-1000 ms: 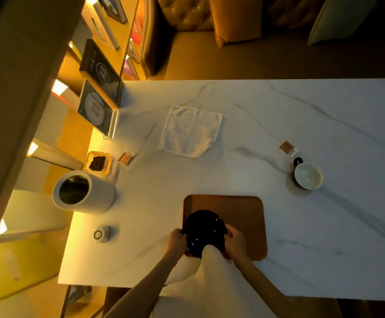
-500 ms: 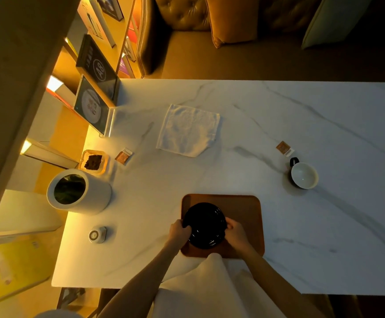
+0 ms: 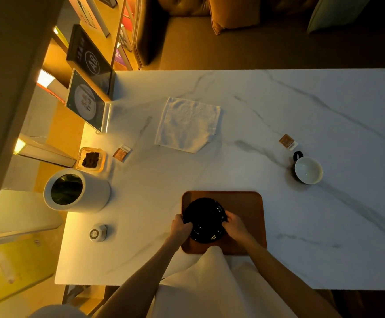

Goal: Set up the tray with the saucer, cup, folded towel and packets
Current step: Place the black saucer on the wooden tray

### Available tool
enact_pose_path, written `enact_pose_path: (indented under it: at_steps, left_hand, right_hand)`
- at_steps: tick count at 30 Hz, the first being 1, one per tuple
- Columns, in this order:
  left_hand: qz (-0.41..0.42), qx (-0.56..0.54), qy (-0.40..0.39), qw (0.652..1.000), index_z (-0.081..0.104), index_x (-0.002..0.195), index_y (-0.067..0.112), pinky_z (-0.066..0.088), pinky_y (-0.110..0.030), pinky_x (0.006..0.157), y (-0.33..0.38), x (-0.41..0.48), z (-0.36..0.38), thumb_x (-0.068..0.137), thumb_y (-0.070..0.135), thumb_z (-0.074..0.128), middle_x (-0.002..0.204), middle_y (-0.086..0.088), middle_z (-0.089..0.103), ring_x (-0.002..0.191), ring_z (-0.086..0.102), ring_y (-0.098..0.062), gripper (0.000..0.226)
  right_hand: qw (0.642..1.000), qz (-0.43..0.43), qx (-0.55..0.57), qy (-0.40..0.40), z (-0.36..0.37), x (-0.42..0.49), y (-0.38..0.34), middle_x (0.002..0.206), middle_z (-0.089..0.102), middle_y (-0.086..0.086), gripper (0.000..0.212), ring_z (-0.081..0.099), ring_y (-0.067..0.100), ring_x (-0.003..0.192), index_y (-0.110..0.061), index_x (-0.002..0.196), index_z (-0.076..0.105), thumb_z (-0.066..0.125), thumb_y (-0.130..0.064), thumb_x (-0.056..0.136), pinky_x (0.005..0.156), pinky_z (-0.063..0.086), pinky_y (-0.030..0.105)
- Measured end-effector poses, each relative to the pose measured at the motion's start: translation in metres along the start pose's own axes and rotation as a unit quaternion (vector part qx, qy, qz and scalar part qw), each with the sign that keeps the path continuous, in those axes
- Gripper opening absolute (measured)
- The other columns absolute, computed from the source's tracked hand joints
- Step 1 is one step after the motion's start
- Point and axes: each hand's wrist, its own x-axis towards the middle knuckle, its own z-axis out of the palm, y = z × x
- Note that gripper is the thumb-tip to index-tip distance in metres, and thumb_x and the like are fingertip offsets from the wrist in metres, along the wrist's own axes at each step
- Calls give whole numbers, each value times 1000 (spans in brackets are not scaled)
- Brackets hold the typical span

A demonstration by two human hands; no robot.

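A black saucer (image 3: pixel 204 216) lies on the left half of the brown tray (image 3: pixel 244 203) near the table's front edge. My left hand (image 3: pixel 181 227) grips its left rim and my right hand (image 3: pixel 235 224) grips its right rim. A dark cup (image 3: pixel 307 169) with a white inside stands on the table to the right, beyond the tray. One brown packet (image 3: pixel 287 141) lies just behind the cup, another brown packet (image 3: pixel 121 153) lies far left. A white towel (image 3: pixel 186 125) lies spread flat at the middle back of the table.
On the left of the marble table (image 3: pixel 324 226) stand a white cylindrical pot (image 3: pixel 76 191), a small glass dish (image 3: pixel 91 159) with dark contents, a small round device (image 3: pixel 97 233) and an upright sign holder (image 3: pixel 88 102). A sofa runs behind the table.
Both hands have shifted the saucer slightly farther onto the tray, away from its front edge. The rest of the table is unchanged.
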Motion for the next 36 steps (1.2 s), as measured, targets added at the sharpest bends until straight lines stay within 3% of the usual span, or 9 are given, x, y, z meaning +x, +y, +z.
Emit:
enact_pose_path:
  at_steps: [3,7,16,18,22,29,34,36]
  left_hand:
    - [7,8,10,1000,37,136,8,53,-35,89,-2,-1,1,92,14,53,126,-11,51,110,55,-26,47]
    - [20,28,20,999,39,139,7,51,-41,99,-6,-1,-2,96,13,47,131,-13,54,118,55,-29,45]
    - [42,75,42,995,57,126,2,54,-36,92,-19,-8,-3,96,9,44,120,-14,63,107,61,-28,34]
    - [51,85,42,994,57,127,3,53,-39,97,-19,-11,0,96,11,44,126,-14,58,110,59,-29,34]
    - [51,97,36,993,49,136,6,46,-43,107,-19,-15,2,98,15,45,139,-14,43,122,50,-32,39]
    - [23,56,32,998,54,128,-1,52,-42,99,-17,-14,0,94,6,45,133,-16,52,115,56,-32,36]
    - [18,35,35,999,55,129,-2,53,-37,92,-15,-14,1,95,3,44,125,-16,60,112,59,-31,36]
    - [19,30,35,999,56,128,-3,53,-34,88,-16,-14,1,94,2,43,123,-16,62,111,60,-30,36]
  right_hand:
    - [1000,-4,-4,-3,3,-3,0,137,53,13,47,49,27,127,-12,139,43,47,-3,94,106,44,41]
    - [1000,-7,-30,4,11,-9,4,150,38,14,64,36,29,138,-11,151,18,49,-6,94,114,33,46]
    - [995,-9,-101,19,17,-25,33,161,2,8,79,10,27,148,-15,152,1,46,2,90,119,19,40]
    - [993,-15,-119,10,16,-25,35,162,-2,7,79,7,26,148,-16,152,0,46,2,90,119,18,40]
    - [992,-14,-129,-1,14,-23,35,161,-5,6,82,7,28,148,-18,152,-4,46,1,90,120,20,42]
    - [991,-7,-137,-7,13,-21,35,161,-8,5,86,5,30,148,-21,152,-2,45,6,86,119,23,44]
    - [989,-7,-150,-3,10,-22,36,161,-5,3,84,23,31,143,-24,152,2,45,5,86,108,42,41]
    - [988,-9,-153,-2,9,-23,36,162,-5,3,83,23,31,143,-24,152,2,45,4,86,108,42,42]
